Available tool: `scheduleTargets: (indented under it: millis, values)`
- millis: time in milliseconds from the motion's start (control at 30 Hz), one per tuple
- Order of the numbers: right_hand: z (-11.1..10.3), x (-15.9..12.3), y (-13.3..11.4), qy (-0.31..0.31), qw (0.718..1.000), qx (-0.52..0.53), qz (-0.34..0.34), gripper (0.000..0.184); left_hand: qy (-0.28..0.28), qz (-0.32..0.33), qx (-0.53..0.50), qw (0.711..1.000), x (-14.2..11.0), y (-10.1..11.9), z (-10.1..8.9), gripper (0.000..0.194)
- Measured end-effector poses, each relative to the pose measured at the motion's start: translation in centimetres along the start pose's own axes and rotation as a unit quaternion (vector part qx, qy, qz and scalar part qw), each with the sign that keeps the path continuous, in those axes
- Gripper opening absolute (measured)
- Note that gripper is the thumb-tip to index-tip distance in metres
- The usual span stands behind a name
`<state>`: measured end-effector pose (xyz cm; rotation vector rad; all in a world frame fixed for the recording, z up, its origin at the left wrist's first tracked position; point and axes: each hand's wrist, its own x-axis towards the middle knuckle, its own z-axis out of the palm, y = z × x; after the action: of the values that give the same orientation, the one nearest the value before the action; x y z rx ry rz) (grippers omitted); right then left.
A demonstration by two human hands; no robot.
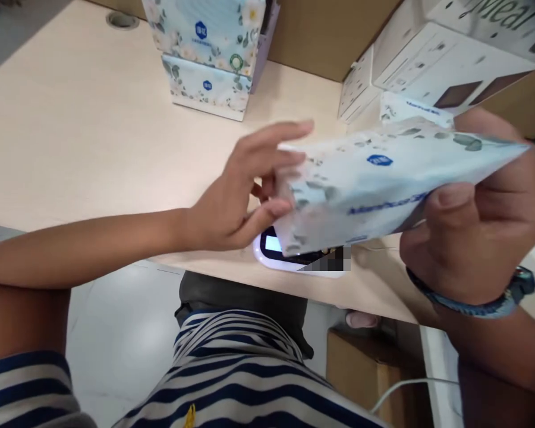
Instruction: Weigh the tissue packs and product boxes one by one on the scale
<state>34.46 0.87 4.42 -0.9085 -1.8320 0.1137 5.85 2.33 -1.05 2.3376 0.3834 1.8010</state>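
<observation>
A soft tissue pack [383,178], pale blue with a leaf print and a blue logo, is held above the near edge of the light wooden desk [80,137]. My right hand [477,232] grips its right end, thumb on the front face. My left hand [245,190] touches the pack's left end, with fingers spread and the thumb and fingertips on its edge. Under the pack a white-rimmed device with a lit screen [276,246] lies on the desk edge, partly hidden.
Two stacked tissue packs [209,53] of the same print stand at the back of the desk. White cartons [432,59] sit at the back right against a brown cardboard wall. A cable hole [122,20] is at the far left. Below the desk are a cardboard box [365,368] and a white cable.
</observation>
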Motion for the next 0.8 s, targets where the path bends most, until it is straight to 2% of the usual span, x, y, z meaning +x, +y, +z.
scheduleTargets:
  millis: [100, 167, 233, 300, 367, 467, 633, 733, 800]
  values:
    - [0.4, 0.1, 0.8, 0.028, 0.998, -0.017, -0.054, 0.054, -0.043, -0.036, 0.030, 0.998, -0.1, -1.9, -0.6, 0.048]
    - [0.7, -0.2, 1.5, 0.017, 0.997, -0.019, -0.079, 0.050, -0.085, -0.016, 0.034, 0.996, -0.4, -3.0, -0.7, 0.057]
    - [0.9, -0.8, 2.1, 0.012, 0.993, -0.001, -0.118, 0.056, -0.113, 0.008, 0.020, 0.993, -0.7, -3.8, -0.5, 0.072]
    - [1.1, -1.3, 2.4, 0.009, 0.989, 0.016, -0.150, 0.062, -0.113, 0.042, 0.001, 0.993, -0.9, -4.3, -0.3, 0.091]
    - [1.2, -1.5, 2.3, -0.003, 0.990, 0.020, -0.140, 0.060, -0.110, 0.045, 0.000, 0.993, -0.9, -4.5, -0.2, 0.101]
    - [1.4, -1.1, 2.2, -0.024, 0.996, 0.010, -0.087, 0.051, -0.122, 0.015, 0.013, 0.992, -0.7, -5.0, -0.5, 0.100]
    - [1.7, -0.8, 2.8, -0.053, 0.997, 0.049, -0.029, 0.048, -0.155, -0.009, 0.044, 0.987, -0.6, -5.5, -1.5, 0.091]
    - [1.8, -0.8, 3.2, -0.055, 0.996, 0.069, 0.002, 0.047, -0.171, -0.054, 0.038, 0.983, -0.5, -5.5, -1.6, 0.084]
    - [1.9, -0.5, 3.3, -0.052, 0.996, 0.066, 0.007, 0.046, -0.183, -0.108, 0.011, 0.977, -0.5, -5.6, -1.5, 0.079]
